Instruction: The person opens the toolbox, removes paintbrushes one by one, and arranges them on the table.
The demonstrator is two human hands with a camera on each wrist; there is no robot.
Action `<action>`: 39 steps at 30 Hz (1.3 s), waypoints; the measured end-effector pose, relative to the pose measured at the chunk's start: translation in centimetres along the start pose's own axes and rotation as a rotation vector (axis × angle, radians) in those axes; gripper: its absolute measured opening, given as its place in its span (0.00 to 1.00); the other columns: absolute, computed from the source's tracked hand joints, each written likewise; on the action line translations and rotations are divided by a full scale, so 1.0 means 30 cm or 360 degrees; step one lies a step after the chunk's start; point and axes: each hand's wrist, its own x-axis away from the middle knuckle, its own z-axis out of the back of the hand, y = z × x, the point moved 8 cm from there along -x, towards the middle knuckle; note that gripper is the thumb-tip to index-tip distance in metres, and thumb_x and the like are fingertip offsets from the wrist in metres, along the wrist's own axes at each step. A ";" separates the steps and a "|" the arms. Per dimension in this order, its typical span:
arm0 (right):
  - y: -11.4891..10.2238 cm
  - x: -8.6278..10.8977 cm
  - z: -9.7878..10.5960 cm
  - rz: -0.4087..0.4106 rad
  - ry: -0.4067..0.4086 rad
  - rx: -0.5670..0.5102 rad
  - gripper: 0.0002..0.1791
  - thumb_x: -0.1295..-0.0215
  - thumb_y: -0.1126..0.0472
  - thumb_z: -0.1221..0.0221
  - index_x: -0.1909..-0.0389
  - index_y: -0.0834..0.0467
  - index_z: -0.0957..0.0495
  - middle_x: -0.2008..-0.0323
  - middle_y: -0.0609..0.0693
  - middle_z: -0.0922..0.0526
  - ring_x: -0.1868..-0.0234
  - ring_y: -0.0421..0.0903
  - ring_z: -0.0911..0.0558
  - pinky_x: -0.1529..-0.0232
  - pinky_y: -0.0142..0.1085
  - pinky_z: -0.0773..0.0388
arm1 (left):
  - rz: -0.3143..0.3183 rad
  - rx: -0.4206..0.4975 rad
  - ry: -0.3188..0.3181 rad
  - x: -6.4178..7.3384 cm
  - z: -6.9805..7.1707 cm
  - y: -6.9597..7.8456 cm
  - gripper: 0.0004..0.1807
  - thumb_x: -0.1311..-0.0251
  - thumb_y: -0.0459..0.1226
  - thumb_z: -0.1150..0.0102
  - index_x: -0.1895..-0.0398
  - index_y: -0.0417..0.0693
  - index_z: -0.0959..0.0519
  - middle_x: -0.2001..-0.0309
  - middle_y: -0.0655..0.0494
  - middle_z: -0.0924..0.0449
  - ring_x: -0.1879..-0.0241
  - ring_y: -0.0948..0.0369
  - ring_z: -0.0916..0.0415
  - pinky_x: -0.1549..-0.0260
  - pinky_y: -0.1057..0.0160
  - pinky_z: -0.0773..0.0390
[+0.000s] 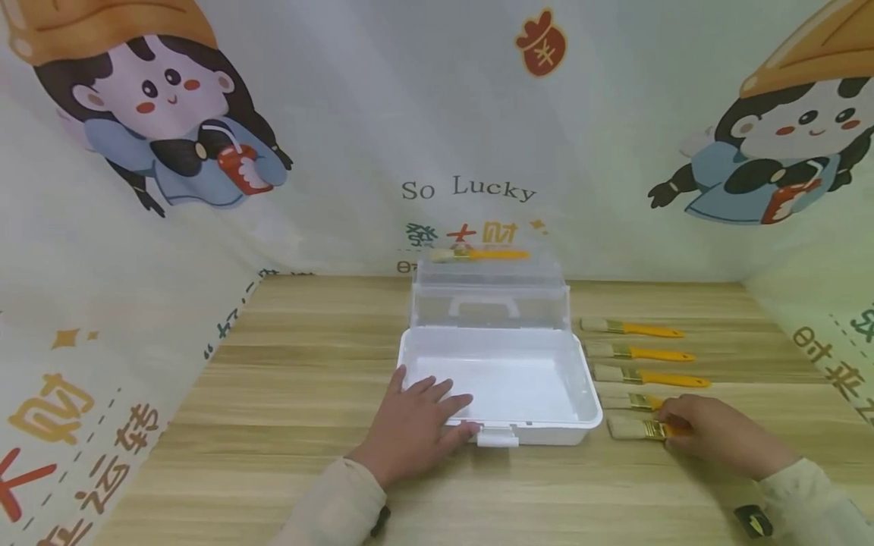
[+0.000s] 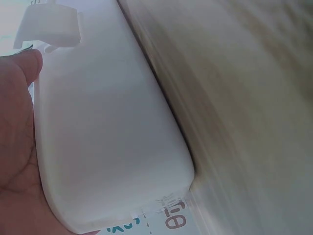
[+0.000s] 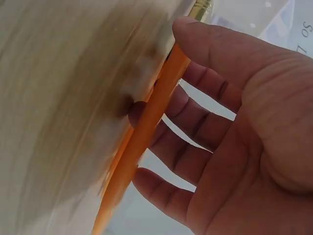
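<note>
A white plastic box (image 1: 556,435) stands on the table with its clear lid (image 1: 437,307) raised at the back. My left hand (image 1: 419,436) rests over its front left rim with fingers spread, the thumb near the front latch (image 1: 498,437). In the left wrist view, the palm lies along the box wall (image 2: 107,122). Right of the box, my right hand (image 1: 720,436) pinches the nearest paintbrush (image 1: 631,429) by its orange handle (image 3: 159,103), thumb on one side and fingers on the other. Several more paintbrushes lie in a column beyond it, one of them (image 1: 676,378) in the middle.
Another paintbrush (image 1: 498,255) shows at the top of the raised lid. The wooden table (image 1: 287,364) meets a printed cloth backdrop (image 1: 341,152) behind and at both sides. A small dark object (image 1: 753,522) is by the right sleeve.
</note>
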 end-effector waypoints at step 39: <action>-0.385 -0.802 0.343 0.0054 0.0336 -0.0353 0.16 0.29 0.57 0.41 0.46 0.61 0.23 0.51 0.56 0.20 0.50 0.53 0.24 0.47 0.49 0.26 | 0.0005 -0.0082 -0.0033 0.001 -0.008 -0.004 0.30 0.29 0.65 0.64 0.38 0.65 0.22 0.39 0.56 0.22 0.38 0.53 0.27 0.34 0.36 0.46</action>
